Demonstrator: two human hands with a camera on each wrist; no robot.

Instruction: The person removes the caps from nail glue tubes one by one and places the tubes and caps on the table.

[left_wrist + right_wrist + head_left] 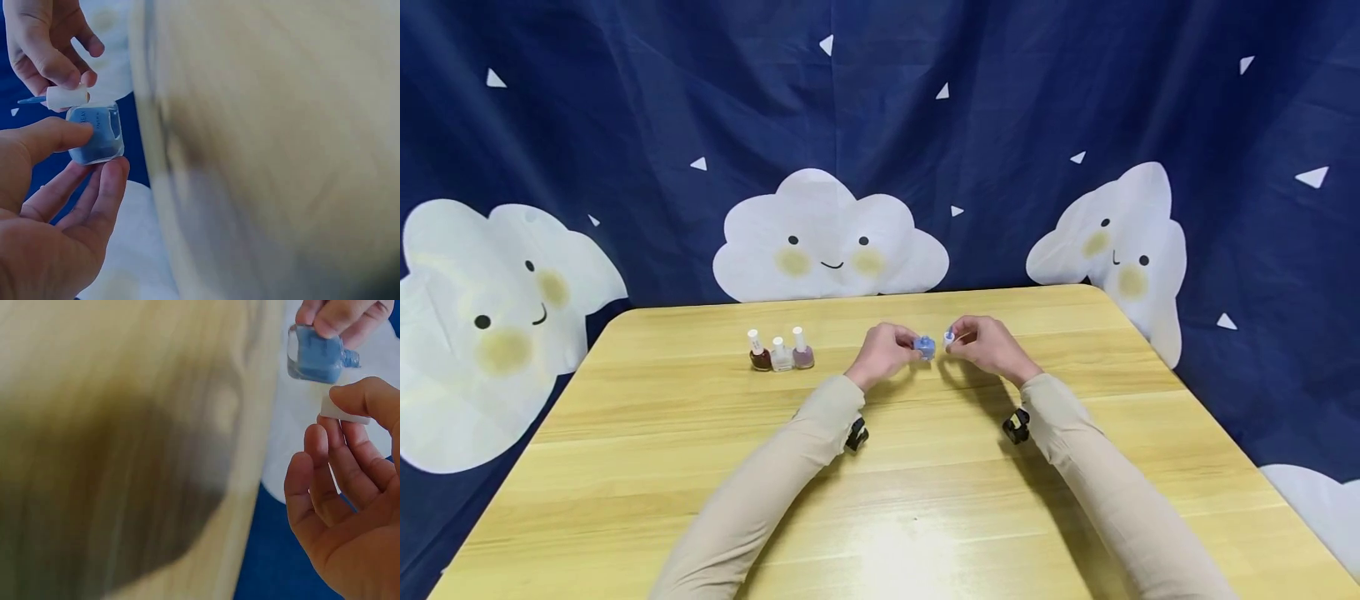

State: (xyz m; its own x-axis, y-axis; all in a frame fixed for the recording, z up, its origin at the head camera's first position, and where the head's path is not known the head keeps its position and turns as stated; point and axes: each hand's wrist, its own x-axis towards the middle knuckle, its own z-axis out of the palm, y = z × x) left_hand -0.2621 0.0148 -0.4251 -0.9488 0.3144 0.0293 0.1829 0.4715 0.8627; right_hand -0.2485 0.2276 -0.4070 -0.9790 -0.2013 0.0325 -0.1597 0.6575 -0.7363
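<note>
My left hand (pixel 883 352) pinches a small square bottle of blue nail polish (pixel 925 347) between thumb and fingers. The bottle's bare threaded neck (pixel 352 359) shows in the right wrist view. Just to its right, my right hand (pixel 988 346) holds the white nail polish cap (pixel 66 97) between thumb and fingertips. A blue-coated brush (pixel 31 100) sticks out of that cap in the left wrist view, pointing away from the bottle. Cap and bottle are apart, side by side above the far part of the table.
Three capped nail polish bottles stand close together at the left: a dark red one (pixel 761 359), a clear one (pixel 782 358) and a mauve one (pixel 803 357). The wooden table (pixel 865 500) ends at a blue curtain (pixel 880 100) with white clouds.
</note>
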